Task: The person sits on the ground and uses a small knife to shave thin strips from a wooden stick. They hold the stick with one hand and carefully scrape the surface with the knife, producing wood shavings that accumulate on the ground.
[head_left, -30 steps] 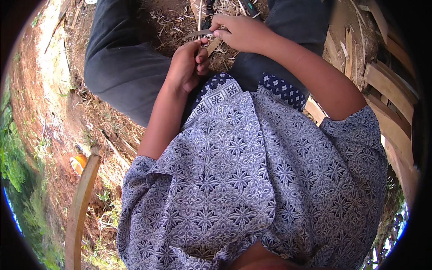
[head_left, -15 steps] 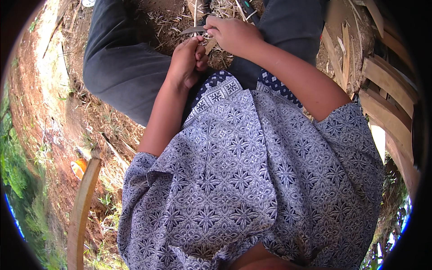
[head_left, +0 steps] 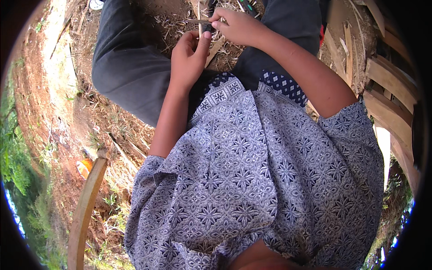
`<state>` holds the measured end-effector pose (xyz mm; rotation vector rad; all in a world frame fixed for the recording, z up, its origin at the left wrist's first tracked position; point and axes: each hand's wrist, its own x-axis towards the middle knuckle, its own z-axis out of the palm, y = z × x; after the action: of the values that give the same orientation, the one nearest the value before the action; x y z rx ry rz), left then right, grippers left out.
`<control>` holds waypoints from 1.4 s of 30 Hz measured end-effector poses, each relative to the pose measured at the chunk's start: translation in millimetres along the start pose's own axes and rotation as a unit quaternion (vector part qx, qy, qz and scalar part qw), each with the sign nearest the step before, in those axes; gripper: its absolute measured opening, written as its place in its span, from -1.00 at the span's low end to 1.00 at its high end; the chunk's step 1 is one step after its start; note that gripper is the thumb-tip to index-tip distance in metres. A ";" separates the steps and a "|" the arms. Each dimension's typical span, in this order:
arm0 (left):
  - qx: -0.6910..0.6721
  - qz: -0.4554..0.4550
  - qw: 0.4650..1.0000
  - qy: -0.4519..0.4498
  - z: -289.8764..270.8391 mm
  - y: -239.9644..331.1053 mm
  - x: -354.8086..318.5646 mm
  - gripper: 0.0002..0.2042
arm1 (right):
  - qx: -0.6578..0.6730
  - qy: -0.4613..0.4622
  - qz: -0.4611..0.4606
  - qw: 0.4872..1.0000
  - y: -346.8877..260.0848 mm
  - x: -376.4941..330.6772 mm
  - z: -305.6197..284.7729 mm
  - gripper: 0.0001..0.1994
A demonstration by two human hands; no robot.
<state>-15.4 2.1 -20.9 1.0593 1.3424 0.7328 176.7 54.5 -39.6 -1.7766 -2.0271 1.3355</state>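
R hand grips knife across stick, L hand grasps its near end; prob. shaving step, next cut needs steady hold.

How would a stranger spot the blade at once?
Near the top, where the dark trousers spread apart, find the right hand. The thin blade juts leftward from it. It lies crosswise, while the pale strip it overlaps runs up the picture.
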 end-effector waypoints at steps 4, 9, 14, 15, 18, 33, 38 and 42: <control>0.320 0.163 0.929 0.086 1.4 4.6 3.1 -0.71 | 0.020 0.009 0.001 1.000 -5.9 9.2 -1.7 -0.75; 0.470 0.155 0.858 0.137 3.6 16.7 13.4 -0.81 | 0.005 -0.021 0.016 1.000 -27.5 9.4 -17.1 -0.79; 0.473 0.151 0.854 0.154 2.4 19.3 15.7 -0.81 | -0.007 0.043 -0.066 0.997 -30.2 1.6 -11.9 -0.82; 0.470 0.150 0.857 0.150 3.4 17.6 16.2 -0.81 | -0.014 0.029 -0.049 0.998 -31.2 3.2 -13.7 -0.79; 0.477 0.179 0.845 0.160 5.8 11.9 18.6 -0.81 | -0.033 0.005 -0.013 0.999 -38.8 10.4 -20.7 -0.72; 0.473 0.164 0.854 0.145 8.8 24.6 13.7 -0.84 | 0.023 0.042 -0.009 0.999 5.5 15.9 -30.6 -0.78; 0.473 0.183 0.849 0.146 10.6 24.2 13.3 -0.83 | 0.015 0.028 -0.038 0.999 -25.1 -8.3 -40.3 -0.75; 0.474 0.182 0.851 0.135 13.5 25.5 15.3 -0.82 | 0.001 0.055 -0.032 0.998 -22.1 -2.6 -30.4 -0.74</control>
<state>3.7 23.3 -5.0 2.1015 1.8308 0.4738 179.9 69.9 -5.3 -1.7280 -2.0067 1.1929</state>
